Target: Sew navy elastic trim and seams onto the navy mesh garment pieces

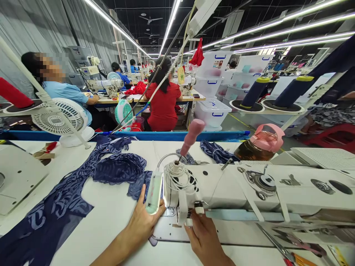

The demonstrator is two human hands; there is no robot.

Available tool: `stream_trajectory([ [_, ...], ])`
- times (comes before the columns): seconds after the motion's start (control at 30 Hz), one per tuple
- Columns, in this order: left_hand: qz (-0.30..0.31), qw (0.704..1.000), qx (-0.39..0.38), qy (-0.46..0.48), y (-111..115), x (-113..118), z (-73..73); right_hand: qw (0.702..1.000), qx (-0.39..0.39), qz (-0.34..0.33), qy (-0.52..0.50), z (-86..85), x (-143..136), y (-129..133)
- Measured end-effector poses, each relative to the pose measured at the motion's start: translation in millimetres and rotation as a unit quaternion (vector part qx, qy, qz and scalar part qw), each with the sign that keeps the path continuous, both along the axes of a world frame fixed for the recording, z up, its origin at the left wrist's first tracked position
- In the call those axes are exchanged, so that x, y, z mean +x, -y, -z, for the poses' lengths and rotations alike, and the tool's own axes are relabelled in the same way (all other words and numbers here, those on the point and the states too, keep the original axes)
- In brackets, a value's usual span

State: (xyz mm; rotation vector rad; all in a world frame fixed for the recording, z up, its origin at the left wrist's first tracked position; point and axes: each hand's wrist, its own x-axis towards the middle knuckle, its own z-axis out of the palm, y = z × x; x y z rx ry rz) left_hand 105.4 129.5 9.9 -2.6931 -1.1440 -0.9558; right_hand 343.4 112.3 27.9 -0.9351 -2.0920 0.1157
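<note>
My left hand [144, 221] is at the left side of the sewing machine head, its fingers apart and partly behind a pale green lamp [154, 194]. Its fingertips reach toward navy lace fabric [138, 186] and the metal plate [169, 231] under the needle area. My right hand [203, 232] is just right of the presser area of the white sewing machine [222, 184], fingers bent, their tips hidden behind machine parts. Whether it holds anything cannot be seen. A pink-handled screwdriver [192, 136] stands tilted on top of the machine head.
More navy lace [55, 199] spreads across the left of the table [108, 218]. Scissors [277, 245] lie at the lower right. A pink-lidded jar [263, 142] stands behind the machine, a white fan [59, 116] at the back left. People sit at machines ahead.
</note>
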Motion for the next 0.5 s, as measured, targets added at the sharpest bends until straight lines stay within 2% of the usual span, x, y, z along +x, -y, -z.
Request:
stream_trajectory([
  [0.23,0.003,1.0,-0.021,0.014,-1.3,-1.7,-5.1,0.999,0.033,0.023,-0.01,3.8,-1.6,-8.7],
  [0.5,0.014,0.999,-0.038,0.018,0.8,-4.9,-2.6,0.999,0.025,0.026,-0.012,-6.7,-4.5,-7.6],
])
